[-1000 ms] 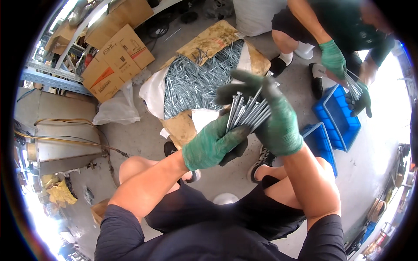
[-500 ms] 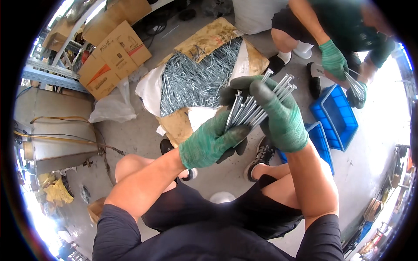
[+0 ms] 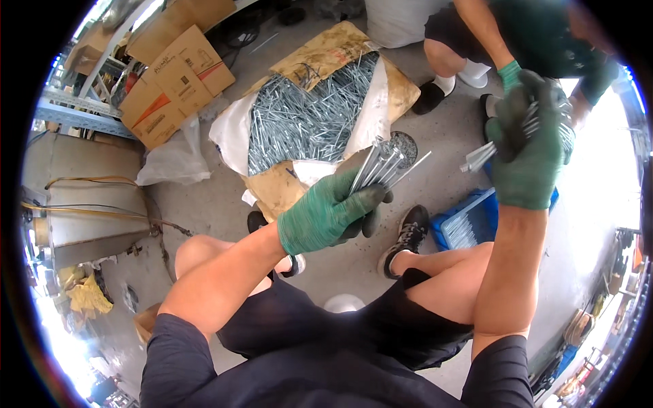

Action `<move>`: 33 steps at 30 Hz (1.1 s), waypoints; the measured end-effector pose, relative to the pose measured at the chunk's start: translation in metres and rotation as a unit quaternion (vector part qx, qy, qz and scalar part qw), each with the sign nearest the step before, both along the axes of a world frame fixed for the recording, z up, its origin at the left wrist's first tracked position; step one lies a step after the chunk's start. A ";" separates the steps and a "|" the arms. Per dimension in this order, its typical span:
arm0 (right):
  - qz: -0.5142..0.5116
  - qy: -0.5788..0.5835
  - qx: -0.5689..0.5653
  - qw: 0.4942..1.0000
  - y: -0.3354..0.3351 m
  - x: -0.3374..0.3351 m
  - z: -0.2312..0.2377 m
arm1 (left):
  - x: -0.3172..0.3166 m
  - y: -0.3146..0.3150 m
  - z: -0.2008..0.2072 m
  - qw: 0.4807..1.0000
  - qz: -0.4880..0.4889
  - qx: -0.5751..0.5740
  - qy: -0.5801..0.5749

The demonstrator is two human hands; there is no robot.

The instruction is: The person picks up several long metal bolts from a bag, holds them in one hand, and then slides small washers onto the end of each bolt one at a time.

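Observation:
My left hand [image 3: 326, 212], in a green glove with dark fingers, is closed round a bundle of long metal bolts [image 3: 375, 167] that fan out upward. At the right, my gloved right hand [image 3: 525, 166] is raised and blurred, closed on another bunch of bolts [image 3: 478, 158] whose ends stick out to its left. It overlaps a co-worker's gloved hand [image 3: 509, 75], mostly hidden behind it. A large heap of loose bolts [image 3: 306, 115] lies in an opened brown and white wrapping in front of me. Below my right hand, a blue bin [image 3: 486, 207] holds more bolts.
A co-worker's leg [image 3: 442, 58] is at the upper right, beside a white sack [image 3: 401, 24]. Cardboard boxes [image 3: 170, 92] and a clear plastic bag [image 3: 178, 160] are on the left, near a metal cabinet [image 3: 95, 197] with hoses. A round speckled grey thing [image 3: 405, 148] lies beyond my left hand.
My right hand has parted from the left and swung right and up, taking some bolts. My left hand keeps its bundle nearly in place. Bolts in the nearer blue bin now show.

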State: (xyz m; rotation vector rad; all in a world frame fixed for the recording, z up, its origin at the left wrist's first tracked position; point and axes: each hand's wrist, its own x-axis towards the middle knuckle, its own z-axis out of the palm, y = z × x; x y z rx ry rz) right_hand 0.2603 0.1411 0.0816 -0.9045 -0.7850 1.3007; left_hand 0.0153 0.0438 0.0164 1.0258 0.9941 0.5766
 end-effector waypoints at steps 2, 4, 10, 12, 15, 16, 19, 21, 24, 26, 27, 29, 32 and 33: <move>-0.010 -0.080 -0.137 0.987 -0.014 -0.024 -0.006 | -0.001 0.001 0.009 1.000 0.013 -0.008 -0.013; 0.282 -0.265 -0.063 0.920 -0.022 -0.020 -0.006 | -0.002 0.006 0.021 1.000 0.011 0.002 -0.018; 0.253 -0.250 -0.078 0.931 -0.038 -0.049 -0.018 | -0.002 0.007 0.025 0.999 0.016 -0.010 -0.033; 0.214 -0.223 -0.079 0.948 -0.037 -0.052 -0.016 | -0.003 0.006 0.029 0.999 0.029 -0.004 -0.026; 0.244 -0.215 -0.110 0.939 -0.035 -0.052 -0.019 | -0.001 0.005 0.022 0.999 0.041 0.019 -0.010; 0.268 -0.218 -0.125 0.930 -0.035 -0.051 -0.022 | 0.000 0.006 0.019 0.999 0.042 0.022 -0.014; 0.262 -0.173 -0.120 0.942 -0.039 -0.060 -0.025 | -0.002 0.005 0.019 0.998 0.058 0.021 -0.002; 0.225 -0.131 -0.097 0.961 -0.038 -0.061 -0.025 | 0.000 0.005 0.016 0.998 0.067 0.017 0.002; 0.254 -0.146 -0.111 0.950 -0.037 -0.062 -0.022 | -0.001 0.003 0.016 0.997 0.074 0.013 0.004; 0.275 -0.186 -0.124 0.935 -0.037 -0.065 -0.028 | -0.004 0.004 0.017 0.997 0.070 0.015 0.004; 0.264 -0.182 -0.112 0.941 -0.037 -0.063 -0.030 | -0.004 0.003 0.017 0.997 0.073 0.013 0.004; 0.239 -0.173 -0.085 0.952 -0.037 -0.063 -0.025 | -0.002 0.004 0.018 0.997 0.080 0.012 0.003; 0.196 -0.146 -0.041 0.969 -0.031 -0.060 -0.024 | -0.004 0.003 0.017 0.998 0.059 -0.011 -0.035; 0.230 -0.153 -0.030 0.961 -0.030 -0.059 -0.022 | -0.005 0.003 0.015 0.998 0.054 -0.002 -0.036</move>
